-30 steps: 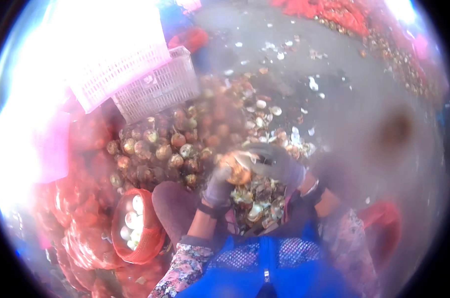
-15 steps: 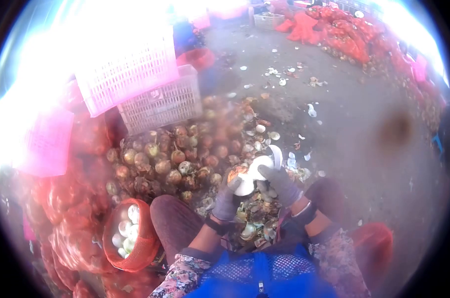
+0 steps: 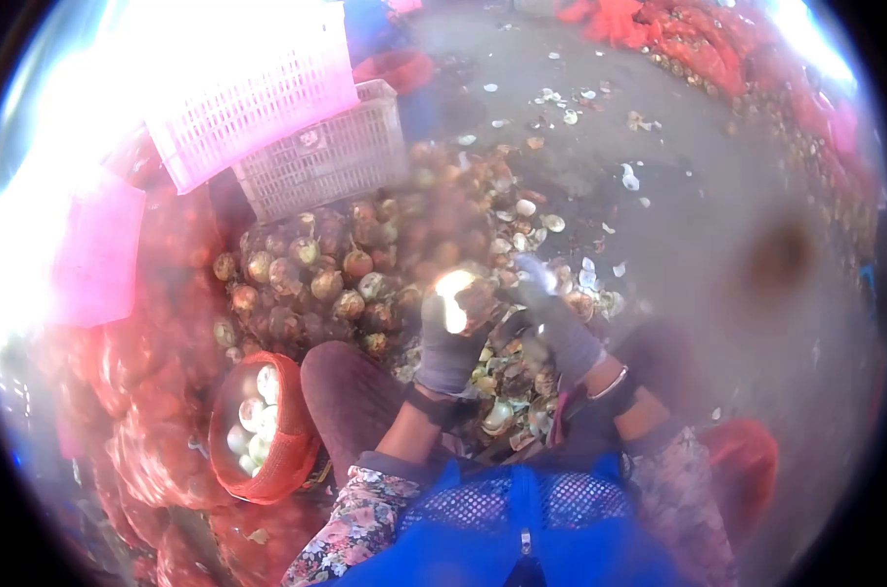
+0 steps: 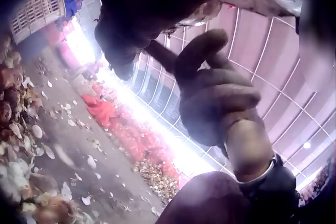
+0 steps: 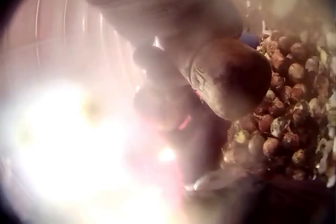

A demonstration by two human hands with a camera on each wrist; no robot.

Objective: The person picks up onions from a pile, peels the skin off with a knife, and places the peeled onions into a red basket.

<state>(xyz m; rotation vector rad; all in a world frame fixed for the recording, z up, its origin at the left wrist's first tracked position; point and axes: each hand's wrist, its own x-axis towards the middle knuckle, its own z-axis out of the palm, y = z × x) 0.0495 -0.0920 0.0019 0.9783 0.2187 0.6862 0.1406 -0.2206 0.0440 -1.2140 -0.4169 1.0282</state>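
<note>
My left hand (image 3: 450, 342), in a greyish glove, grips a brown-skinned onion (image 3: 476, 300) above a heap of peelings. A bright white patch shows along the onion's left side. Apart from it to the right, my gloved right hand (image 3: 559, 328) is blurred, with a pale streak at its fingertips. In the left wrist view the right hand (image 4: 215, 90) has bent fingers; whether something thin is pinched there I cannot tell. Strong glare washes out much of the right wrist view, where a gloved hand (image 5: 163, 14) crosses the top.
Unpeeled onions (image 3: 326, 284) lie heaped ahead and left. Onion peelings (image 3: 507, 406) cover the ground between the knees. A red mesh container (image 3: 292, 460) with peeled white onions (image 3: 258, 416) stands by the left knee. Plastic crates (image 3: 321, 157) and red net sacks (image 3: 160, 421) stand left.
The hands were together at the onion, the right fingers on a white part half a second ago; now the right hand is drawn apart to the right. The onion stays in the left hand.
</note>
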